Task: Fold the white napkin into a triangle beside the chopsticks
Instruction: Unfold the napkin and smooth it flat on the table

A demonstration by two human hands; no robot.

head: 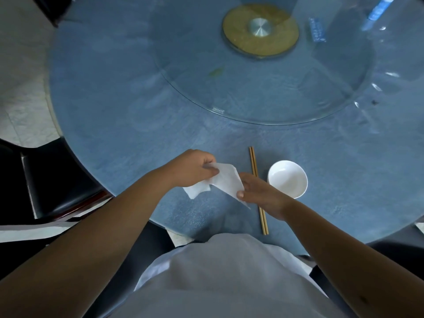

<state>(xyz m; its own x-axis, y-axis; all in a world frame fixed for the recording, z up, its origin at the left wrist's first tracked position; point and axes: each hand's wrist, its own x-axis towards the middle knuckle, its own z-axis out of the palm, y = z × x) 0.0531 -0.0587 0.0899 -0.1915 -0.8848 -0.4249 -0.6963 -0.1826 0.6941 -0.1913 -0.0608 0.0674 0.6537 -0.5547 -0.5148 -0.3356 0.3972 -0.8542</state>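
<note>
Head view, and the napkin [226, 180] is up off the table [128, 125], stretched between both hands and hanging crumpled, no clean triangle showing. Left hand [192, 167] pinches its upper corner, thumb on top, fingers curled under. Right hand [259, 192] grips the lower edge, thumb pressed on the paper, the other fingers tucked behind it. One loose flap droops down below the left hand, and it may be brushing the cloth, hard to say from this angle. Just past the right hand lie the chopsticks [253, 161], a pair side by side, running away from the person; the right wrist crosses over their middle. Beyond them, just right of that hand, sits a white bowl [287, 179], upright. Farther out from both hands, a glass turntable [263, 88] on a round gold base [260, 31].
</note>
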